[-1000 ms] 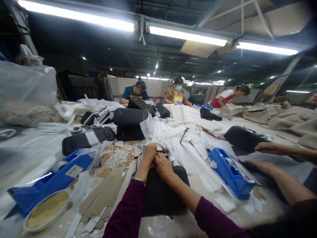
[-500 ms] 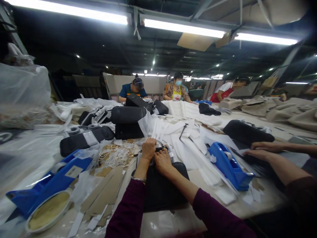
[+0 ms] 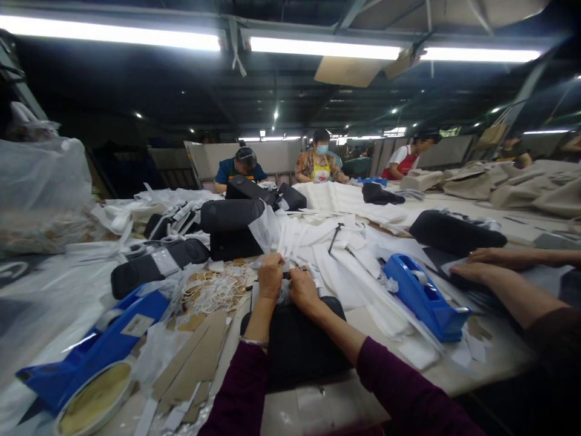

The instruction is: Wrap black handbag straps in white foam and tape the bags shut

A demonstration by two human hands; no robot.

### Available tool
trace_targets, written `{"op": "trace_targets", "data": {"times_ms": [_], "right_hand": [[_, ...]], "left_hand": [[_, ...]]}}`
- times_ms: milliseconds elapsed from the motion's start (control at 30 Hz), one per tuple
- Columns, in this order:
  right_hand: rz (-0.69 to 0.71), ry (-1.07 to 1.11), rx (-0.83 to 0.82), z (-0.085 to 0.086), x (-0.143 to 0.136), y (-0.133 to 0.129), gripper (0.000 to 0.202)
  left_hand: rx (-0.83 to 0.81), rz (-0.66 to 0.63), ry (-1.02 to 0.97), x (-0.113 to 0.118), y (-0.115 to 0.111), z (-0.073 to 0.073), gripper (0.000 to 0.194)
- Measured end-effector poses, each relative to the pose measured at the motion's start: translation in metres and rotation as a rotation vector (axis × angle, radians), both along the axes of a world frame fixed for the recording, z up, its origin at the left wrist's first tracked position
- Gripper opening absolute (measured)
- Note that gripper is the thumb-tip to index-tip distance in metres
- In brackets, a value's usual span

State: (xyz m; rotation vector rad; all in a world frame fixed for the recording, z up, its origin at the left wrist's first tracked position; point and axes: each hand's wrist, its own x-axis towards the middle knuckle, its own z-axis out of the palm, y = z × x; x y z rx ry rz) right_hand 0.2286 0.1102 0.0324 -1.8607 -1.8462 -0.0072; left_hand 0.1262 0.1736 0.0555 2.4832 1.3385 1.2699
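Observation:
A black soft case (image 3: 304, 351) lies flat on the table in front of me, its far edge under my hands. My left hand (image 3: 270, 276) is closed at that far edge, knuckles up. Close beside it my right hand (image 3: 304, 292) is closed too, thumb and fingers pinched. Between the two hands shows a short dark strap (image 3: 286, 275) that both seem to grip; the fingertips hide most of it. Clear or whitish wrapping (image 3: 284, 293) sits just below the strap.
Blue tape dispensers (image 3: 424, 297) stand at right and left. Left are white strings (image 3: 213, 287), cardboard strips (image 3: 190, 357) and a round tub (image 3: 96, 396). Black cases (image 3: 232, 217) and white foam sheets (image 3: 333, 197) pile up behind. A co-worker's hands (image 3: 488, 266) work at right; several people sit opposite.
My right hand has turned from lying spread over the strap to a closed pinch. My left hand stays closed in nearly the same place. The view has shifted slightly.

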Motion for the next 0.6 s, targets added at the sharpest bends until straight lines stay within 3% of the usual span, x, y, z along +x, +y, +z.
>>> {"op": "trace_targets", "data": {"times_ms": [133, 267, 467, 600], "right_hand": [[-0.156, 0.186, 0.041, 0.000, 0.007, 0.014, 0.039], [-0.146, 0.317, -0.001, 0.004, 0.010, 0.029, 0.013], [-0.076, 0.456, -0.025, 0.007, 0.012, 0.043, 0.009], [-0.018, 0.465, -0.054, 0.008, 0.013, 0.051, 0.015]], "left_hand": [[-0.019, -0.070, -0.092, 0.000, -0.008, -0.009, 0.021], [-0.060, -0.130, -0.155, -0.002, -0.010, -0.011, 0.020], [-0.144, 0.159, -0.358, -0.015, -0.001, -0.023, 0.032], [-0.210, 0.148, -0.367, -0.018, 0.002, -0.030, 0.032]]}}
